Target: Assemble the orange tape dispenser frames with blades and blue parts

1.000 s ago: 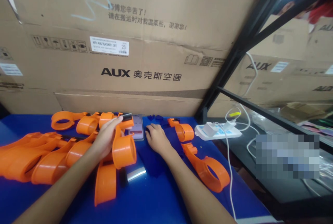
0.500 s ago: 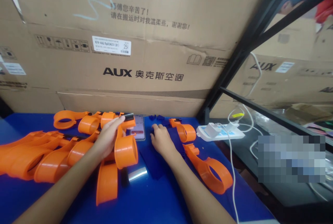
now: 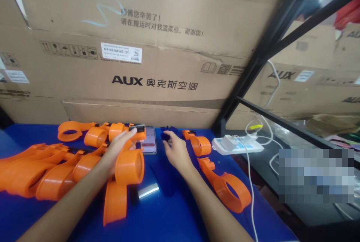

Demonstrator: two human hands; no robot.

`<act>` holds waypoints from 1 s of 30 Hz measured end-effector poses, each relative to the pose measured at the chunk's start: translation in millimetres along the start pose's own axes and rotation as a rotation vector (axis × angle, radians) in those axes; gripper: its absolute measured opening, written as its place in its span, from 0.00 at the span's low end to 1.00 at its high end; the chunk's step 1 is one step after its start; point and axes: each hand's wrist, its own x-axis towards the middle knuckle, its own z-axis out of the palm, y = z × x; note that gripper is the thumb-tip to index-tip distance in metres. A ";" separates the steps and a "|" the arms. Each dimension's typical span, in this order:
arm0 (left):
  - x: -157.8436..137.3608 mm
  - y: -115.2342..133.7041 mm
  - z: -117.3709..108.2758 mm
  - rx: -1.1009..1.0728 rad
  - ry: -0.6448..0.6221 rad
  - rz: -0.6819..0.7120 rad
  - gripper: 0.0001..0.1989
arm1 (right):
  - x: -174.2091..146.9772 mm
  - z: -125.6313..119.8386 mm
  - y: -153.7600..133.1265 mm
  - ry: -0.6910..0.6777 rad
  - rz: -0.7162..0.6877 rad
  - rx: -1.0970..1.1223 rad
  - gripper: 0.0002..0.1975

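My left hand (image 3: 119, 148) is wrapped round an orange plastic tape dispenser (image 3: 131, 167). Its wide ring hangs toward me, and a dark strip (image 3: 137, 128) shows at its far end beside my thumb. To the right, my right hand (image 3: 177, 151) pinches a small dark-blue piece (image 3: 165, 136) between thumb and fingers; its exact kind is unclear. More such dark-blue pieces (image 3: 169, 128) lie just beyond the fingertips. Under my right wrist is a dark-blue sheet or bag (image 3: 163, 176), partly covered by the arm. A phone (image 3: 149, 141) lies flat between the hands.
Several orange dispensers (image 3: 56, 178) crowd the left of the blue tabletop (image 3: 168, 219). Two others (image 3: 234, 193) lie right of my right arm. A white power strip (image 3: 239, 145) with cables sits at the right edge. Behind stand a large cardboard box (image 3: 157, 47) and a black metal frame (image 3: 250, 66).
My right hand has lifted slightly from the dark-blue sheet and now has a small dark-blue piece in its fingers. The dispenser in my left hand has turned and shifted slightly left.
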 end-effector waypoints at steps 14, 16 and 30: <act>-3.5 -12.9 2.9 0.457 -0.162 0.261 0.17 | -24.2 7.2 -52.4 0.138 0.033 0.658 0.13; -3.8 -13.3 2.6 0.480 -0.174 0.279 0.17 | -26.4 8.4 -54.7 0.141 0.019 0.640 0.11; -3.8 -12.6 0.8 0.544 -0.216 0.321 0.16 | -38.4 4.7 -59.8 0.216 -0.203 0.333 0.03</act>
